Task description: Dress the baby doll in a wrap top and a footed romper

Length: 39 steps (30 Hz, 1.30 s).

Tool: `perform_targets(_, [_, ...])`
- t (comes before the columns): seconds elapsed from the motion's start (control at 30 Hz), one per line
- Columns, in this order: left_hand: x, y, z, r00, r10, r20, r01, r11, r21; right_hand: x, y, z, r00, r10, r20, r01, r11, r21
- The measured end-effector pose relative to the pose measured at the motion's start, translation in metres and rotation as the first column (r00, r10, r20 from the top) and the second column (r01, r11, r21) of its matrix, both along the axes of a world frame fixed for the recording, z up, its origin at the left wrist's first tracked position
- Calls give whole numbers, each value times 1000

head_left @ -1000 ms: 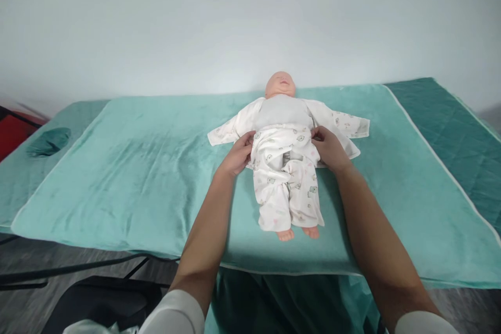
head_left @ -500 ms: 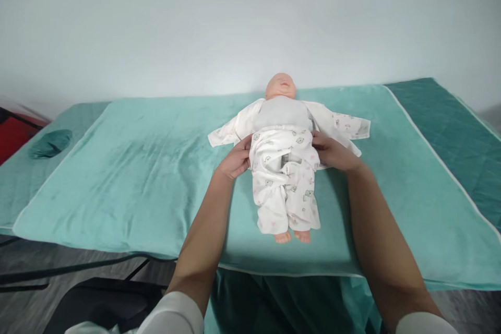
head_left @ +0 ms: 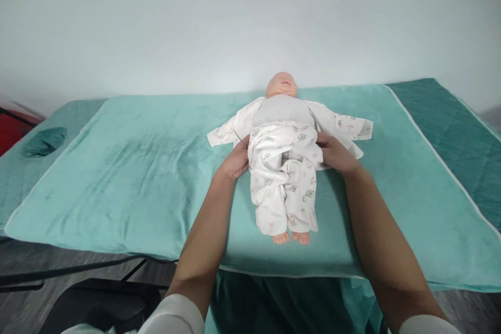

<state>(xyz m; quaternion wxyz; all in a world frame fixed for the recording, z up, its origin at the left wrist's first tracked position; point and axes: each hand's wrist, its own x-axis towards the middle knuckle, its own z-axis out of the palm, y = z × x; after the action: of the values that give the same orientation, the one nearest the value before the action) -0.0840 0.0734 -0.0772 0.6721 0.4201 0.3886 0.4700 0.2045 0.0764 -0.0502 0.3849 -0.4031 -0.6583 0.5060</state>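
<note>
Green mat (head_left: 129,172) bears the doll (head_left: 282,85), face up, apparently so both sides are reachable. Left hand (head_left: 237,160) and right hand (head_left: 336,153) flank its pants (head_left: 270,167), seemingly for balance; whether they pinch them can't be judged.

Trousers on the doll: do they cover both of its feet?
No, both feet stick out bare past the hems of the trousers.
</note>
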Motion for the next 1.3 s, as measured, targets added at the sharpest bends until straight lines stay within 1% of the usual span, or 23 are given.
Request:
perform_targets(0.13, [2, -1, 1, 999, 29, -15, -29, 999, -14, -8, 1, -7, 987, -147, -63, 144, 988, -55])
perform_targets(0.27, [5, 0, 0, 995, 95, -33, -95, 995, 25, -16, 6, -19, 949, -309, -57, 304, 949, -79])
perform_targets(0.33, [7, 1, 0, 991, 125, -45, -122, 991, 49, -20, 8, -22, 928, -368, -60, 361, 928, -94])
perform_targets(0.4, [9, 1, 1, 988, 148, -50, -145, 987, 63, -23, 9, -23, 912, -403, -73, 393, 911, -126])
perform_targets(0.47, [11, 1, 3, 985, 166, -53, -163, 984, 66, -26, 10, -23, 909, -406, -94, 387, 907, -167])
perform_targets(0.57, [13, 1, 5, 982, 178, -68, -174, 983, 67, -28, 11, -25, 916, -379, -131, 346, 913, -217])
perform_targets(0.63, [13, 0, 5, 980, 180, -89, -174, 982, 74, -27, 13, -27, 916, -384, -118, 352, 908, -226])
perform_targets(0.73, [13, 0, 2, 977, 186, -108, -177, 980, 85, -24, 15, -29, 924, -383, -17, 374, 911, -173])
perform_targets(0.83, [13, 1, 0, 977, 189, -99, -182, 980, 77, -22, 13, -26, 944, -324, 55, 328, 939, -99])
perform_targets(0.97, [15, 1, 0, 981, 177, -84, -174, 983, 52, -24, 9, -20, 964, -267, 7, 267, 962, -61])
perform_targets(1.1, [18, 2, 3, 980, 194, -49, -190, 979, 69, -26, 8, -19, 954, -298, -32, 296, 954, -54])
perform_targets(1.3, [21, 1, 11, 977, 213, -22, -212, 976, 52, -27, 9, -18, 917, -399, -16, 397, 914, -90])
